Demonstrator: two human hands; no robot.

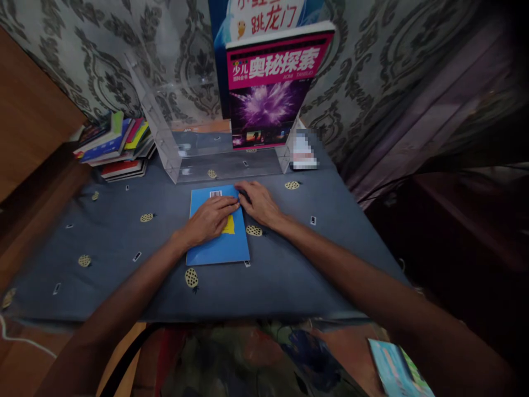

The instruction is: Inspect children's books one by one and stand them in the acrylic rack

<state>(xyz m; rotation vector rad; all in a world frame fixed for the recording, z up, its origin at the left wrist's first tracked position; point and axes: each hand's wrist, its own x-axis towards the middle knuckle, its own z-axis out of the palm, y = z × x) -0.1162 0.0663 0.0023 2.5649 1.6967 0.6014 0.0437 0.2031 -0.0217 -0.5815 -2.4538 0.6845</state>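
A thin blue book with a barcode and a yellow patch lies on the cloth-covered table. My left hand rests flat across its middle, fingers stretched out together toward the right edge and partly covering the yellow patch. At the book's upper right corner is my right hand, its fingers bent over the corner and the thumb against the right edge. The fingertips of both hands nearly meet there. Just behind the book stands a clear acrylic book stand, holding an upright magenta-and-black book at its right side.
Behind the magenta book rises a taller blue book. A pile of books sits at the table's back left. A blurred white item is right of the stand. Below the table's front edge, another book shows at the lower right.
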